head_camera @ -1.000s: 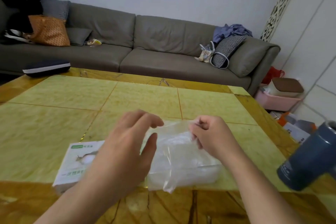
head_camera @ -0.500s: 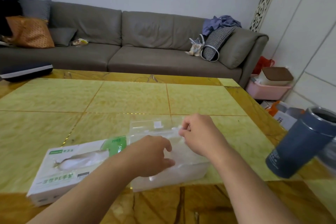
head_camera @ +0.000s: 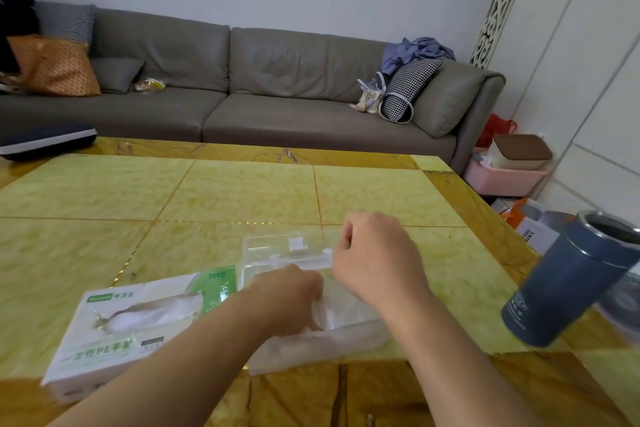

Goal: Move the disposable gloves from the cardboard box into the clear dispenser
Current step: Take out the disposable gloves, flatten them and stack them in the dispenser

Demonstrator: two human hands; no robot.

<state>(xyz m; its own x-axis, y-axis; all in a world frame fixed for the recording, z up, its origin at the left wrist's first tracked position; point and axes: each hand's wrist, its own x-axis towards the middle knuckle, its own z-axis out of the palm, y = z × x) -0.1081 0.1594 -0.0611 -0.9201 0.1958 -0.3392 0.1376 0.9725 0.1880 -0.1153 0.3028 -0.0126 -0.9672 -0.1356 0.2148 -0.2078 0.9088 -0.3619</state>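
A white and green cardboard glove box (head_camera: 114,329) lies flat near the table's front edge, with clear gloves bunched in its top slot. Right of it, touching, sits the clear dispenser (head_camera: 277,253) with its lid swung back. Thin clear gloves (head_camera: 341,314) lie inside the dispenser. My left hand (head_camera: 289,298) reaches down into the dispenser and its curled fingers press on the gloves. My right hand (head_camera: 375,258) hovers over the dispenser's right part with fingers curled, pinching the film at its back edge; the fingertips are hidden.
A dark blue open metal tumbler (head_camera: 571,279) stands at the table's right edge. The yellow-green tiled table (head_camera: 242,194) stretches back to a grey sofa (head_camera: 277,97). A dark flat cushion (head_camera: 45,140) lies at the far left corner. A pink bin (head_camera: 502,177) sits on the floor.
My left hand dropped from above the glove film down into the dispenser, pushing the film in. The loose sheet that stood up is now lying inside. My right hand stayed at the back edge.
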